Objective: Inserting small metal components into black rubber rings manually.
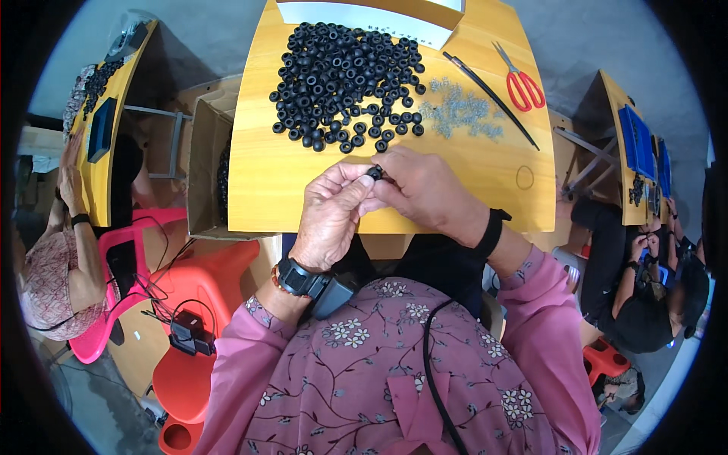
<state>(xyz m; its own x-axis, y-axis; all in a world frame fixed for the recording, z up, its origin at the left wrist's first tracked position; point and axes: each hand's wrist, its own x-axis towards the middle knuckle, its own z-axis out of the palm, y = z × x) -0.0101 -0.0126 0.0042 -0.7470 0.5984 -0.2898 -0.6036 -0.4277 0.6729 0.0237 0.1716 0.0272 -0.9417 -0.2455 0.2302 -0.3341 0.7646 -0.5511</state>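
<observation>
My left hand (331,213) pinches a small round black ring-like piece (374,173) between thumb and fingers, just over the table's near part. My right hand (425,189) meets it there, its fingers closed against the same piece; whether they hold something smaller is hidden. Beyond my hands lies a large heap of similar black rounded pieces with holes (341,80), some loose at its near edge. To the right of the heap, tiny clear or silvery bits (461,110) are scattered on the yellow wooden table (288,193).
A thin black rod (493,102) and red-handled scissors (523,87) lie at the right. A white box (371,21) stands at the far edge. An open carton (203,174) is left of the table, near a red chair (189,371). Other people sit at tables on both sides.
</observation>
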